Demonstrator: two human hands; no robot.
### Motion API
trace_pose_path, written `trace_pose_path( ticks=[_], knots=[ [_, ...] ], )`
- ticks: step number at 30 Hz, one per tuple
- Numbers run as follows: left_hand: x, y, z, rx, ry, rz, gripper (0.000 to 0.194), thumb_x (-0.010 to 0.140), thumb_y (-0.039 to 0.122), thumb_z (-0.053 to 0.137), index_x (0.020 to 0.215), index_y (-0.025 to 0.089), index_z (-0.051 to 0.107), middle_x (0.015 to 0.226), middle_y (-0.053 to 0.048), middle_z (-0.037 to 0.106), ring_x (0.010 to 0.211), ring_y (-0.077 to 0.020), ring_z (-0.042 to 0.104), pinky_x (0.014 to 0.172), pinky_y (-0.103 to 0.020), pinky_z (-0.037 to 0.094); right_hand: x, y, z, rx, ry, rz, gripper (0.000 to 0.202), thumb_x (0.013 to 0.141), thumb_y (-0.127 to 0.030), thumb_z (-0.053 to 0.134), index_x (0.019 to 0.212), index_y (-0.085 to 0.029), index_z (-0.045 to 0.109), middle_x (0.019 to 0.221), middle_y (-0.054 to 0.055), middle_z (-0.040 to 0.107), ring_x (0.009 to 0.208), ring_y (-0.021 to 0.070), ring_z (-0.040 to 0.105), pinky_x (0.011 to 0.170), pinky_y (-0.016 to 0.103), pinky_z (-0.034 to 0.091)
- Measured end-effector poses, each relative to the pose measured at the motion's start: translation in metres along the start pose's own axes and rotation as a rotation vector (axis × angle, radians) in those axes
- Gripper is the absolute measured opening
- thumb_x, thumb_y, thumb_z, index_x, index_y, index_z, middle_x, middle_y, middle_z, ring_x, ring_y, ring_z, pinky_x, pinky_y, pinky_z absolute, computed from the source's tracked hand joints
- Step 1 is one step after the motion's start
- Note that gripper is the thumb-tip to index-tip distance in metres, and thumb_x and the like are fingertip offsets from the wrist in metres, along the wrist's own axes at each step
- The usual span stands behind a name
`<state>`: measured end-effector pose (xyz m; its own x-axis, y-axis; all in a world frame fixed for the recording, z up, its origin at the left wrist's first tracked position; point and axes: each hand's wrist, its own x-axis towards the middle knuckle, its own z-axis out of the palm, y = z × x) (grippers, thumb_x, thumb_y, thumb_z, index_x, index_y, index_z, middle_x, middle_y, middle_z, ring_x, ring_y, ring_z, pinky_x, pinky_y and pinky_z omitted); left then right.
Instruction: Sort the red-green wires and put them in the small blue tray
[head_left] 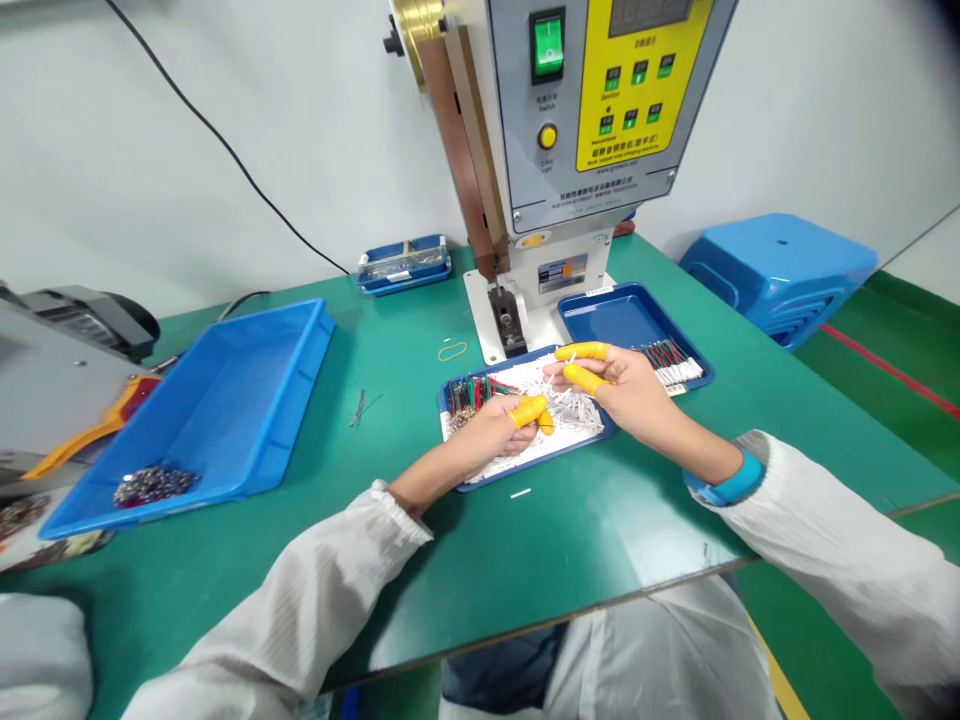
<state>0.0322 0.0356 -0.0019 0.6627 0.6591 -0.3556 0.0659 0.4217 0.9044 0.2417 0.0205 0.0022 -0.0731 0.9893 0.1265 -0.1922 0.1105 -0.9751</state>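
Over a blue-rimmed tray [525, 466] my two hands are close together. My left hand [504, 428] is closed in a pinch, with yellow finger cots on the thumb and a finger; what it holds is hidden. My right hand [619, 382], also in yellow cots and with a blue band at the wrist, pinches a small white tube between thumb and forefinger. Loose white tubes [576, 412] lie heaped in the tray's right part. Red, green and black wires [480, 392] with metal ends fill its left part.
Behind the tray stands a grey crimping machine [555, 190]. A second blue tray [611, 318] with sleeved wires [667, 362] is at the right. On the left sits a large blue bin [232, 390] holding small metal parts [155, 484]. A blue stool [780, 260] stands beyond the table's right edge.
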Motion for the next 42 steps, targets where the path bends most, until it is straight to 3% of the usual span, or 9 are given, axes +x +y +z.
trace_pose_path(
  ticks=[4, 11, 16, 20, 25, 29, 32, 37, 42],
  knots=[
    [0.001, 0.0, 0.001, -0.01, 0.001, 0.033, 0.037, 0.09, 0.048, 0.067, 0.079, 0.018, 0.05, 0.053, 0.01, 0.033, 0.041, -0.0031, 0.021, 0.039, -0.014, 0.017, 0.002, 0.008, -0.004, -0.077, -0.011, 0.006, 0.038, 0.081, -0.047, 0.083, 0.108, -0.023, 0.072, 0.106, 0.008, 0.081, 0.104, 0.0251, 0.076, 0.099, 0.045, 0.059],
    [0.001, 0.0, 0.003, -0.097, 0.09, 0.157, 0.031, 0.088, 0.043, 0.072, 0.097, 0.017, 0.058, 0.073, 0.005, 0.048, 0.044, -0.0025, 0.036, 0.038, -0.016, 0.022, -0.002, 0.008, -0.009, 0.013, -0.149, 0.002, 0.056, 0.093, -0.073, 0.054, 0.114, -0.026, 0.075, 0.117, 0.01, 0.078, 0.113, 0.0276, 0.073, 0.103, 0.045, 0.056],
    [0.002, 0.0, 0.001, -0.062, 0.119, 0.19, 0.034, 0.087, 0.045, 0.075, 0.097, 0.015, 0.062, 0.075, 0.0, 0.058, 0.048, -0.0055, 0.048, 0.04, -0.017, 0.03, -0.006, 0.003, -0.004, -0.111, -0.165, -0.075, 0.044, 0.095, -0.061, 0.062, 0.121, -0.027, 0.073, 0.122, 0.009, 0.075, 0.113, 0.0261, 0.071, 0.099, 0.045, 0.057],
    [0.003, -0.001, 0.001, -0.067, 0.157, 0.235, 0.036, 0.084, 0.045, 0.078, 0.093, 0.014, 0.064, 0.072, -0.001, 0.061, 0.05, -0.0066, 0.051, 0.042, -0.018, 0.034, -0.005, 0.005, 0.0, -0.23, -0.052, -0.085, 0.036, 0.085, -0.048, 0.079, 0.112, -0.025, 0.075, 0.108, 0.007, 0.078, 0.098, 0.0241, 0.073, 0.091, 0.043, 0.06],
    [0.003, -0.001, 0.003, -0.032, 0.174, 0.24, 0.038, 0.083, 0.047, 0.079, 0.093, 0.013, 0.065, 0.063, 0.0, 0.063, 0.046, -0.0061, 0.051, 0.042, -0.017, 0.034, -0.004, 0.009, 0.0, -0.186, -0.018, -0.104, 0.025, 0.081, -0.041, 0.082, 0.099, -0.024, 0.077, 0.096, 0.006, 0.078, 0.085, 0.0217, 0.073, 0.081, 0.04, 0.061],
    [0.002, 0.001, 0.006, -0.066, 0.2, 0.261, 0.041, 0.08, 0.043, 0.082, 0.101, 0.012, 0.065, 0.085, -0.008, 0.076, 0.05, -0.0083, 0.062, 0.041, -0.017, 0.035, -0.005, 0.008, 0.001, -0.207, -0.049, -0.097, 0.025, 0.08, -0.039, 0.083, 0.097, -0.023, 0.077, 0.092, 0.005, 0.078, 0.081, 0.0205, 0.073, 0.075, 0.036, 0.06],
    [0.001, 0.003, 0.006, -0.084, 0.243, 0.289, 0.044, 0.081, 0.044, 0.081, 0.107, 0.013, 0.063, 0.098, -0.012, 0.079, 0.05, -0.0091, 0.065, 0.04, -0.017, 0.032, -0.007, 0.005, 0.001, -0.245, -0.046, -0.053, 0.022, 0.08, -0.04, 0.081, 0.091, -0.022, 0.077, 0.083, 0.004, 0.077, 0.068, 0.0174, 0.068, 0.06, 0.03, 0.055],
    [-0.001, 0.004, 0.004, -0.062, 0.293, 0.367, 0.052, 0.086, 0.049, 0.075, 0.124, 0.018, 0.057, 0.114, -0.013, 0.078, 0.036, -0.0043, 0.054, 0.034, -0.018, 0.024, -0.011, 0.0, 0.001, -0.366, -0.125, -0.01, 0.025, 0.09, -0.041, 0.07, 0.078, -0.02, 0.076, 0.059, -0.001, 0.064, 0.044, 0.0097, 0.045, 0.045, 0.025, 0.034],
    [-0.004, 0.001, 0.005, -0.011, 0.215, 0.369, 0.057, 0.087, 0.051, 0.074, 0.129, 0.017, 0.055, 0.08, -0.003, 0.077, 0.028, -0.0048, 0.044, 0.033, -0.019, 0.023, -0.017, 0.007, 0.005, -0.37, -0.201, 0.041, 0.015, 0.088, -0.031, 0.069, 0.092, -0.022, 0.08, 0.05, -0.005, 0.057, 0.041, 0.0104, 0.041, 0.043, 0.025, 0.029]
  ],
)
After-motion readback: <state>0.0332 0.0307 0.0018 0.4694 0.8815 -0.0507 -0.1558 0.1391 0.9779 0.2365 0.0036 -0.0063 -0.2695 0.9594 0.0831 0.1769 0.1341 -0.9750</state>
